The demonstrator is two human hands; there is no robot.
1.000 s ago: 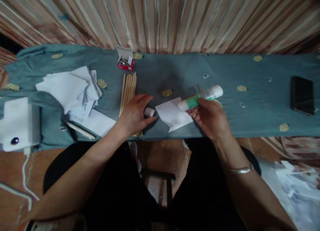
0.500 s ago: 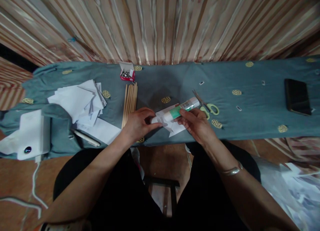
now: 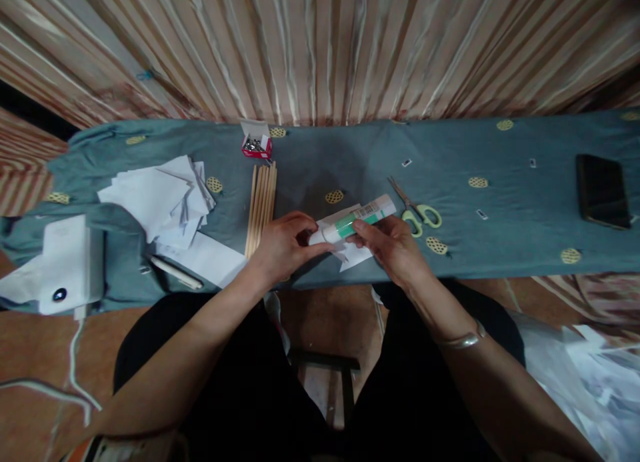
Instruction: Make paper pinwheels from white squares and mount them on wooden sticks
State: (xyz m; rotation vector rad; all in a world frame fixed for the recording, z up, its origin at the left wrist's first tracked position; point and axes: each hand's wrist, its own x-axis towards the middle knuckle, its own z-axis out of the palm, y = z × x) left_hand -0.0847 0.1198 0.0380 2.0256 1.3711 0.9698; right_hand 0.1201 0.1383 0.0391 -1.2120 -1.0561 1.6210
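Note:
A green and white glue stick [image 3: 356, 220] lies across both my hands above a folded white paper [image 3: 353, 254] on the teal cloth [image 3: 500, 202]. My right hand [image 3: 393, 245] grips its middle and far part. My left hand [image 3: 284, 243] is closed round the white cap end of the stick. The cap sits against the tube, and I cannot tell how far on it is. Both hands hover just over the near edge of the table.
A bundle of wooden sticks [image 3: 261, 205] lies left of my hands, with a red box of staples [image 3: 257, 144] behind. A pile of white papers [image 3: 155, 199] and a pen [image 3: 176, 273] sit further left. Green-handled scissors [image 3: 419, 211] and a black phone [image 3: 603, 191] lie right.
My left hand picked up the white cap from the cloth and brought it to the glue stick's end. My right hand drew the stick in towards the left hand.

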